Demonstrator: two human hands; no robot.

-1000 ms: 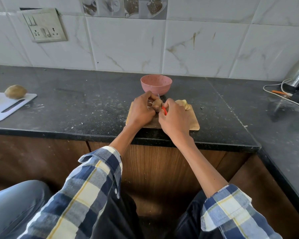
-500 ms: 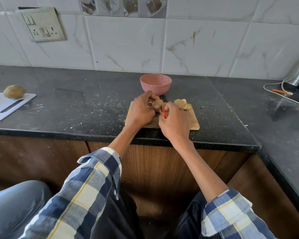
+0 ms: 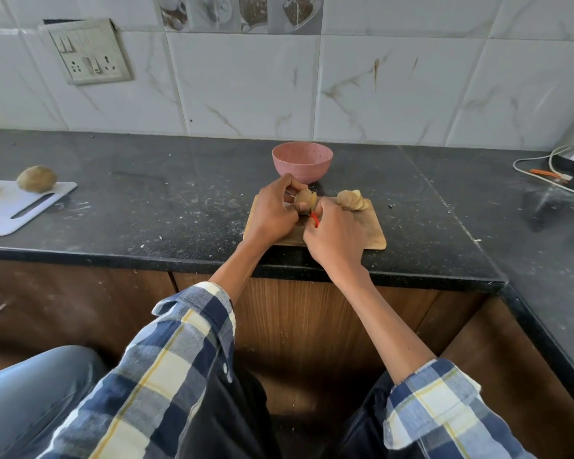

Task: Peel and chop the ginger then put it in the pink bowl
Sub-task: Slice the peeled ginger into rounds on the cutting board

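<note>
- Since a second ago little has shifted: both hands are still together over the wooden board (image 3: pixel 375 240) at the tabletop's (image 3: pixel 179 207) front edge, and the second ginger piece (image 3: pixel 352 200) shows more fully near the board's far right corner.
- The right hand (image 3: pixel 337 238) is curled round a red-handled tool (image 3: pixel 315 220) — a peeler or small knife, too hidden to tell which — fingers clamped on its handle, the working end against the ginger.
- The left hand (image 3: pixel 272 213) grips the ginger being worked (image 3: pixel 304 202), fingers wrapped over its top, seemingly to steady it against the tool; peeling looks underway.
- The pink bowl (image 3: pixel 302 160) stands just beyond the board's far edge, nothing visible inside — placed close, presumably for an easy transfer once chopping is done.
- Well off at the tabletop's left edge, a white board (image 3: pixel 14 213) carries a potato (image 3: pixel 37 178).
</note>
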